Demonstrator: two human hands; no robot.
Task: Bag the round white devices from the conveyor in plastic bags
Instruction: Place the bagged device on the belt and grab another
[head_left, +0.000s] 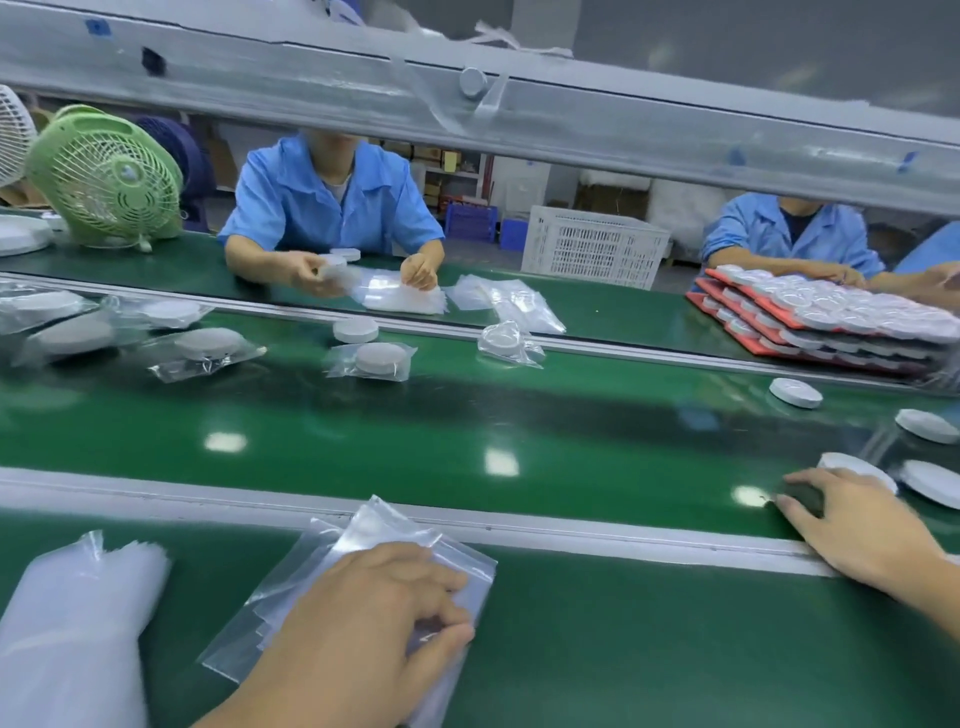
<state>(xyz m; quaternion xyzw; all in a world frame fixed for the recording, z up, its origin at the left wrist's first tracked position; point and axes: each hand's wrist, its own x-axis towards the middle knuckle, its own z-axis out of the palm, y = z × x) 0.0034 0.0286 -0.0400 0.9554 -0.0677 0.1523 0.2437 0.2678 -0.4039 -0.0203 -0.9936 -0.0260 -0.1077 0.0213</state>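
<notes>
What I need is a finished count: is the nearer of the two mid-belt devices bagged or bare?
Bagged: the nearer device lies inside a clear bag whose edges stick out around it. The device behind it is bare.

One wide-angle head view looks forward and down from the near side of the line. The near green surface (675, 649) lies close under the lens, with the left grip (363, 618) low at centre and the right grip (857, 530) by the right edge. Beyond runs the conveyor belt (467, 415). Farthest off, a worker in blue (332, 202) faces the camera under a grey overhead beam (571, 114).
</notes>
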